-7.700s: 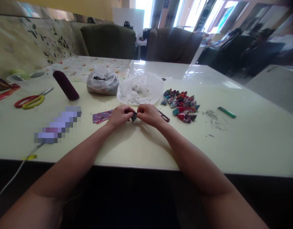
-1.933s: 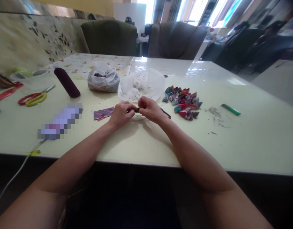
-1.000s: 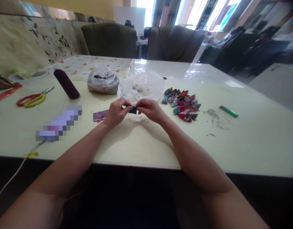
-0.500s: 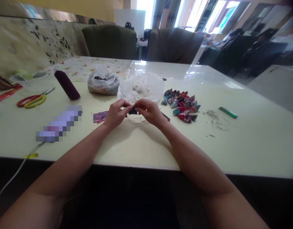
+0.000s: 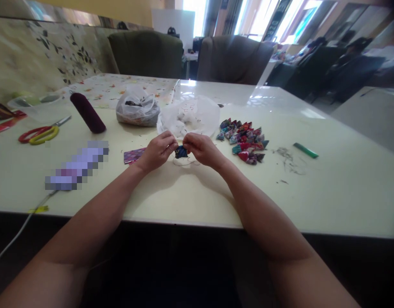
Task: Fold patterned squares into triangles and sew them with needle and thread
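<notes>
Scissors (image 5: pixel 39 134) lie far left on the worktop (image 5: pixel 190 196). At centre, the left hand (image 5: pixel 156 150) and right hand (image 5: pixel 201 149) each have their grip pinched on a blue fabric piece (image 5: pixel 181 152), held just above the worktop (thread (image 5: pixel 184 163) trails beneath). Close, firm pinches would likely keep its fold. A pile of folded fabric pieces (image 5: pixel 243 142) sits to the right.

Bright daylight from windows (image 5: pixel 264 21) far beyond fingers (image 5: pixel 167 141), blown out to white. Glare patches on glossy desk (image 5: pixel 270 100) beyond and right of fingers. Soft forearm shadows on desk just short of fingers. Wide-angle bending at edges, corners darkened. Background beyond desk hazy, out of focus. Pixelated block (image 5: pixel 76 164) left of fingers. Space under desk near black.
</notes>
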`<state>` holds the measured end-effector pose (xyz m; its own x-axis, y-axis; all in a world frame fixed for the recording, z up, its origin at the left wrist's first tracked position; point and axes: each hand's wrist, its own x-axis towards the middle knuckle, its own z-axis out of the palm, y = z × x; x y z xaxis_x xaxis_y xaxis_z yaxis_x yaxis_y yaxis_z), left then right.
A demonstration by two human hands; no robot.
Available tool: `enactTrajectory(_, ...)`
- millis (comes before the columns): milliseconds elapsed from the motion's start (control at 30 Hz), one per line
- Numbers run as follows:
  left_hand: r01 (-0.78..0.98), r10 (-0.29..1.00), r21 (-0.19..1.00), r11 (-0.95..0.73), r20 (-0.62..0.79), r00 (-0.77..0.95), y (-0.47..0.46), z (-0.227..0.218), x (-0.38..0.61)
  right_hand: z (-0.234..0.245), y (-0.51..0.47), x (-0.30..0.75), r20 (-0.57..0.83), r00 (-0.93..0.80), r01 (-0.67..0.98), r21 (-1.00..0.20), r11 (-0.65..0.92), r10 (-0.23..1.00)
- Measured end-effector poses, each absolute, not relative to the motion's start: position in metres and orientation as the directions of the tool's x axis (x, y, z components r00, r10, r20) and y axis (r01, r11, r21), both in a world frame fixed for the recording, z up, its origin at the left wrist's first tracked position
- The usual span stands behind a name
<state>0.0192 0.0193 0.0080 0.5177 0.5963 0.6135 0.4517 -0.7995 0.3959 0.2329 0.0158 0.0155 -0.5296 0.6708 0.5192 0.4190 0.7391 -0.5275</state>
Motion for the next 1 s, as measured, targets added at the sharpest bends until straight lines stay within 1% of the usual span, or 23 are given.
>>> enactTrajectory(67, 0.431, 0.592, 0.408, -0.805, 0.601, 0.537, 0.018, 0.011, 0.018, 0.017, 0.016, 0.233, 0.526, -0.539, 0.410, -0.518, 0.751, 0.657)
enactTrajectory(133, 0.396, 0.605, 0.459, -0.796, 0.587, 0.537, 0.017, 0.013, 0.017, 0.017, 0.015, 0.234, 0.530, -0.534, 0.389, -0.538, 0.748, 0.659)
enactTrajectory(267, 0.285, 0.667, 0.613, -0.737, 0.592, 0.452, 0.013, 0.014, 0.019, 0.016, 0.015, 0.236, 0.451, -0.523, 0.313, -0.688, 0.655, 0.724)
enactTrajectory(333, 0.163, 0.722, 0.734, -0.659, 0.558, 0.410, 0.011, 0.012, 0.022, 0.013, 0.016, 0.237, 0.403, -0.532, 0.255, -0.762, 0.595, 0.745)
enactTrajectory(400, 0.026, 0.776, 0.841, -0.540, 0.486, 0.402, 0.009, 0.011, 0.024, 0.011, 0.018, 0.237, 0.372, -0.544, 0.193, -0.817, 0.544, 0.752)
enactTrajectory(467, -0.069, 0.814, 0.901, -0.429, 0.419, 0.402, 0.008, 0.010, 0.026, 0.010, 0.019, 0.236, 0.351, -0.557, 0.133, -0.857, 0.498, 0.753)
enactTrajectory(533, -0.109, 0.834, 0.925, -0.364, 0.376, 0.405, 0.008, 0.010, 0.027, 0.009, 0.020, 0.235, 0.340, -0.564, 0.075, -0.887, 0.457, 0.753)
enactTrajectory(633, -0.090, 0.835, 0.939, -0.333, 0.338, 0.435, 0.008, 0.010, 0.026, 0.008, 0.020, 0.235, 0.333, -0.560, 0.016, -0.911, 0.412, 0.759)
enactTrajectory(867, -0.079, 0.830, 0.935, -0.346, 0.345, 0.439, 0.009, 0.010, 0.028, 0.008, 0.020, 0.237, 0.292, -0.568, 0.021, -0.930, 0.367, 0.770)
enactTrajectory(1000, -0.013, 0.839, 0.916, -0.402, 0.373, 0.396, 0.008, 0.009, 0.028, 0.007, 0.021, 0.238, 0.281, -0.570, 0.032, -0.931, 0.362, 0.772)
